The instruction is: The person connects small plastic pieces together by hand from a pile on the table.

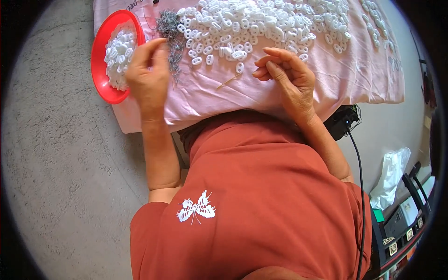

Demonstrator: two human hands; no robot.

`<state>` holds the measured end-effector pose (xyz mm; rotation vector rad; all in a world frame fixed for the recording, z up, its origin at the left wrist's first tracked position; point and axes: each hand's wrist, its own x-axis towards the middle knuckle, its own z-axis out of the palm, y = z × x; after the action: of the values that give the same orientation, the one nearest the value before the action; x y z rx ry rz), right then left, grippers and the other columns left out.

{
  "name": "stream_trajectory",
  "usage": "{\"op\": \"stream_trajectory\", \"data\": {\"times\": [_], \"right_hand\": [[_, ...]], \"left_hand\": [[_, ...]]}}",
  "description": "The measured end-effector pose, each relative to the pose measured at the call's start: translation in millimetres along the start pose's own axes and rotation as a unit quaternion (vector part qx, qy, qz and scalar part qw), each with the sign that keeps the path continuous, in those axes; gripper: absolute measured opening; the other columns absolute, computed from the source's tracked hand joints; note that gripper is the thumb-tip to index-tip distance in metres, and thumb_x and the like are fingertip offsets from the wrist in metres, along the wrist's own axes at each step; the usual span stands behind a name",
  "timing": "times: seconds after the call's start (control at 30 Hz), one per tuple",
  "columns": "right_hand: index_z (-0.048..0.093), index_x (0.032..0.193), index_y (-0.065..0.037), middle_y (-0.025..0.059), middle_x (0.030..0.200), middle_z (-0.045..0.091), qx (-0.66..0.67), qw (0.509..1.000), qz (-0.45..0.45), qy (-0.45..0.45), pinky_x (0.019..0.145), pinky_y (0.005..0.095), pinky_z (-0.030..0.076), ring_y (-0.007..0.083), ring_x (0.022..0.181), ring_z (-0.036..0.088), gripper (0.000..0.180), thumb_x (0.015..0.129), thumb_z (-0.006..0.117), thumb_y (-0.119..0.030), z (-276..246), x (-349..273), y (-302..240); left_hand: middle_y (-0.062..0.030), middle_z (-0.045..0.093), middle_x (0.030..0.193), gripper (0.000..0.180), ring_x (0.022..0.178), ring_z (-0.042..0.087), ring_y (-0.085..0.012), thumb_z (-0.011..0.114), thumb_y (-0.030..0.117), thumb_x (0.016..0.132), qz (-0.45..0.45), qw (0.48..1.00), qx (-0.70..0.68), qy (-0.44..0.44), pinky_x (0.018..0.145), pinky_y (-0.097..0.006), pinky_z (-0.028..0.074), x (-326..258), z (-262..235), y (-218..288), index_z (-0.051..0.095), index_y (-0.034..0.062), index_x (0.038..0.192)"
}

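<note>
My left hand [150, 79] is raised between the red bowl and a heap of thin grey metal pieces [169, 24]. Its forefinger and thumb are bent together, and whatever they may pinch is too small and blurred to make out. My right hand [294, 79] hovers over the cloth's near side, fingers loosely curled and apart, with nothing visible in it. Just beyond it spreads a big pile of small white oval plastic pieces [252, 25], each with two holes. Between my hands a thin pale stick [228, 81] lies on the cloth. More white pieces fill the red bowl [99, 70].
A pink cloth [196, 98] covers the table and hangs over its near edge. Further white pieces [375, 23] lie in a row at the far right. A black device with a cable [344, 122] sits below the right edge. A white plastic bag [392, 175] is at the right.
</note>
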<state>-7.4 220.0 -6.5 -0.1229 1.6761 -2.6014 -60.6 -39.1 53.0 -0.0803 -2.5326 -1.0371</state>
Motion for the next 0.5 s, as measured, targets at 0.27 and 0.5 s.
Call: {"op": "stream_trajectory", "data": {"times": [0.27,0.5], "right_hand": [[0.054,0.125,0.003,0.0146,0.104,0.066,0.005,1.000,-0.006,0.019,0.078,0.0269,0.054,0.0171,0.088,0.066,0.029,0.096,0.052,0.002,2.6,0.9,0.1],[0.054,0.125,0.003,0.0132,0.105,0.066,-0.003,1.000,-0.006,0.021,0.078,0.0264,0.055,0.0165,0.087,0.067,0.029,0.096,0.053,0.002,2.2,1.2,0.1]], "left_hand": [[-0.0093,0.064,0.082,0.017,0.065,0.062,-0.0202,0.067,0.001,0.079,0.021,0.985,-0.008,-0.173,0.061,-0.031,0.049,-20.7,46.3,31.1,0.068,0.0030,0.096],[-0.0092,0.062,0.080,0.014,0.064,0.062,-0.0224,0.070,0.004,0.076,0.035,0.974,0.011,-0.224,0.061,-0.034,0.049,-27.1,47.3,30.1,0.066,0.0026,0.089]]}}
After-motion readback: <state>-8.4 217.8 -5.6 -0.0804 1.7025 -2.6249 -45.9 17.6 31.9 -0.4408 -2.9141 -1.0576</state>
